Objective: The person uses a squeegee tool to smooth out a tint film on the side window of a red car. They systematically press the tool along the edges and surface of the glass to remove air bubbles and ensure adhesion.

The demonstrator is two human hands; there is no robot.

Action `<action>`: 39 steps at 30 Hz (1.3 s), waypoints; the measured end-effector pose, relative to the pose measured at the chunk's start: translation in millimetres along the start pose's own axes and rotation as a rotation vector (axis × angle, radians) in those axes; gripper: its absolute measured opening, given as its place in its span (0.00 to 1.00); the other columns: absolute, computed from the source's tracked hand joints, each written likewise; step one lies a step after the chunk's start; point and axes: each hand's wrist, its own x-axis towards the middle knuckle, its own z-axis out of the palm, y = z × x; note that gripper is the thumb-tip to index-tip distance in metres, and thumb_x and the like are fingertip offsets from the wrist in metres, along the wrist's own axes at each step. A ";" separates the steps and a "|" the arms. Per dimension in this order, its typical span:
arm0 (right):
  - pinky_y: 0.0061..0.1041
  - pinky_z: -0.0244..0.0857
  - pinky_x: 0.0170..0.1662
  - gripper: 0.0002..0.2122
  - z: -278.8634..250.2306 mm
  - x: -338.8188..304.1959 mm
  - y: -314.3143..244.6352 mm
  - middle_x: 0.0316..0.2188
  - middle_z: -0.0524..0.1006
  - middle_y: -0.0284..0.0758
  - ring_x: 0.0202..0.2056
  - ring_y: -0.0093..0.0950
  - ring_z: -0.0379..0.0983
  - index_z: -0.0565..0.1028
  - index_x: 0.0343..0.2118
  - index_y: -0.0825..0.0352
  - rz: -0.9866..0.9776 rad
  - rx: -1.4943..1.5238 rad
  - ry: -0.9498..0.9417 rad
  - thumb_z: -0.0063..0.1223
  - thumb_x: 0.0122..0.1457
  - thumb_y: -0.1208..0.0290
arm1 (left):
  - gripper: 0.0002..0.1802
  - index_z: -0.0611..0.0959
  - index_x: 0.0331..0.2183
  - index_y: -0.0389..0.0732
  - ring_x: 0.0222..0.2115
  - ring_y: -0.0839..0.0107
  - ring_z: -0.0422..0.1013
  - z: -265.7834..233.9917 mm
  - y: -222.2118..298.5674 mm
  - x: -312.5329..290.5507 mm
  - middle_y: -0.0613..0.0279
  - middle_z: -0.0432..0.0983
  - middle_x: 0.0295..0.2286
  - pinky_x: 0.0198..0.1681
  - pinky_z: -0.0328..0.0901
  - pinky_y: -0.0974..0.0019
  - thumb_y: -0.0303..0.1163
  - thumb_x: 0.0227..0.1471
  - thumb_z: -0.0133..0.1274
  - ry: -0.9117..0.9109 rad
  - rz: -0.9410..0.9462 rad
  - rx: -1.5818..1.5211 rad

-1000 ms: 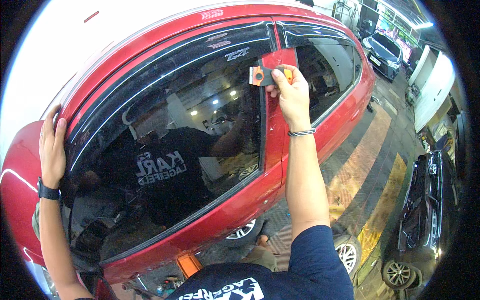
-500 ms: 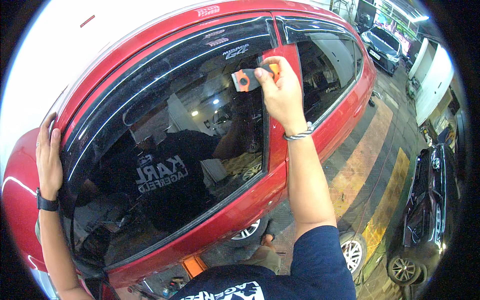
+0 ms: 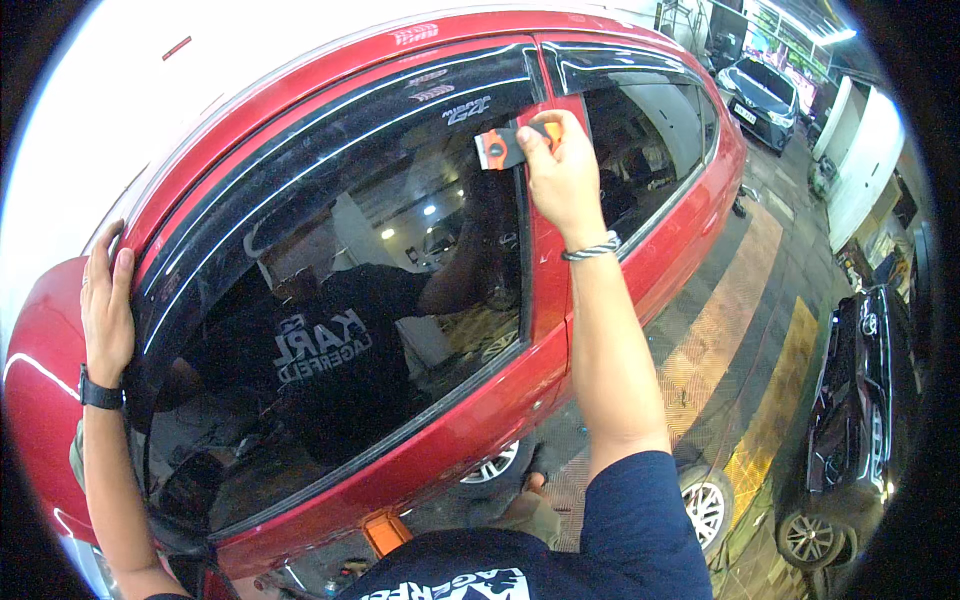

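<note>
My right hand pinches an orange-and-black scraper with a pale blade at its left end. The blade end lies over the upper rear corner of the dark front side window of a red car, just below the dark window visor. Whether the blade touches the glass, I cannot tell. With fingers stretched out, my left hand rests on the car's red front pillar beside the window. Nothing shows in it. My dark shirt and the room reflect in the glass.
An orange tray and small items sit low beside the car. Behind it stands a grey car; a dark car is at the right. A wheel stands near my right elbow. Striped mats cover the floor.
The scraper and my right hand have shifted slightly, with the blade end a little higher and farther right on the window. My left hand remains on the pillar.
</note>
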 end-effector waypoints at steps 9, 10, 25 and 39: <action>0.36 0.71 0.42 0.12 8.5 -17.0 -27.4 0.34 0.80 0.47 0.37 0.41 0.79 0.74 0.41 0.69 -0.102 -0.020 -0.044 0.58 0.60 0.67 | 0.29 0.72 0.58 0.40 0.58 0.51 0.65 4.6 -4.9 -1.8 0.45 0.70 0.55 0.61 0.56 0.54 0.50 0.67 0.39 -0.004 -0.020 0.022; 0.36 0.71 0.41 0.12 3.1 -12.6 -26.8 0.33 0.80 0.47 0.36 0.41 0.79 0.73 0.41 0.68 -0.049 -0.062 -0.050 0.58 0.60 0.67 | 0.29 0.72 0.58 0.40 0.58 0.52 0.65 4.6 -4.7 -1.2 0.45 0.70 0.55 0.61 0.56 0.54 0.51 0.67 0.39 -0.001 -0.024 0.020; 0.30 0.71 0.37 0.10 20.9 -72.9 -21.5 0.33 0.78 0.38 0.33 0.34 0.78 0.73 0.42 0.67 -0.062 0.275 0.054 0.57 0.61 0.71 | 0.31 0.71 0.59 0.40 0.59 0.51 0.63 0.5 12.9 3.0 0.46 0.70 0.56 0.62 0.55 0.54 0.52 0.66 0.40 -0.019 -0.072 0.023; 0.27 0.75 0.41 0.16 22.0 -159.7 -38.3 0.47 0.77 0.43 0.42 0.33 0.79 0.67 0.55 0.68 0.708 1.193 0.073 0.52 0.65 0.77 | 0.37 0.73 0.58 0.41 0.57 0.51 0.65 -1.2 7.8 -8.3 0.45 0.72 0.53 0.61 0.57 0.52 0.61 0.61 0.42 0.051 -0.106 0.057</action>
